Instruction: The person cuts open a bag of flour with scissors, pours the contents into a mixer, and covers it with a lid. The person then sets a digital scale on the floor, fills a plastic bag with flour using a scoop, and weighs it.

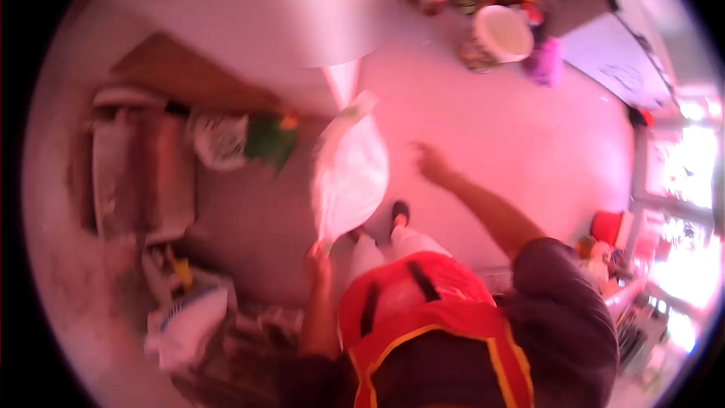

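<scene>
A white sack [351,174], puffed out in the middle, stretches away from my body over the floor. My left hand [318,261] is closed on its near bottom end. The sack's far end narrows beneath a pale, rounded shape [332,11], and I cannot make out whether they are joined. My right hand [429,162] is held out to the right of the sack, apart from it. Its fingers look stretched out with nothing in them, though motion blurs them slightly.
At the far right a white bucket [502,34] stands beside a pink bag [545,62] and mixed clutter. A green and white bag [268,143] lies to the left, near a boxy brown and grey object [143,170]. A white bag [192,325] sits at lower left.
</scene>
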Available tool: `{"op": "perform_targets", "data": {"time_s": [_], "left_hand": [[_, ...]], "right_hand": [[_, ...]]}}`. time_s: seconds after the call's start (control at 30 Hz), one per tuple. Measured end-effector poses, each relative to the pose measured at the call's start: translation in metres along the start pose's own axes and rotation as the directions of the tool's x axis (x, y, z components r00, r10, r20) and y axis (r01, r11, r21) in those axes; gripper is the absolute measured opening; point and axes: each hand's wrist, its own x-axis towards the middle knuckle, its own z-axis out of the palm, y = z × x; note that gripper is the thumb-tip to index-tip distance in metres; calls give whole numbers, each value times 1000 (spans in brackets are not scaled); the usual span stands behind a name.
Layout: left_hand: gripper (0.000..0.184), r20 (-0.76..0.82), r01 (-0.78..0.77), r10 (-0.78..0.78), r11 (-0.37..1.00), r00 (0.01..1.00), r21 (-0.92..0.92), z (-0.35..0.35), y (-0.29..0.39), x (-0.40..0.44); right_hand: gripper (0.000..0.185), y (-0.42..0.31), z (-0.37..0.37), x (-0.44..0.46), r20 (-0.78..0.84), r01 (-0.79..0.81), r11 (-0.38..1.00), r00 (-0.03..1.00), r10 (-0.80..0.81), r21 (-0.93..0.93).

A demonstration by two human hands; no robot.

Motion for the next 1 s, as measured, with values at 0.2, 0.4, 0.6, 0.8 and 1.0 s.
{"op": "perform_targets", "data": {"time_s": [0.2,0.4,0.6,0.8,1.0], "left_hand": [[35,104,78,-66,990,992,-118,9,-22,13],[32,96,28,-11,984,995,-175,-14,11,4],[33,245,153,-60,911,968,-382,-13,1,14],[34,365,250,-100,886,925,-390,-20,-10,19],[41,92,-274,274,962,957,-10,-33,35,7]], "right_hand": [[53,-99,58,69,165,-228,970,957,240,-89],[67,-91,126,105,183,-627,715,777,602,309],[53,-117,132,86,199,-730,522,647,736,441],[28,-107,137,84,172,-740,533,637,752,410],[21,-116,127,76,86,-684,600,686,723,415]]}}
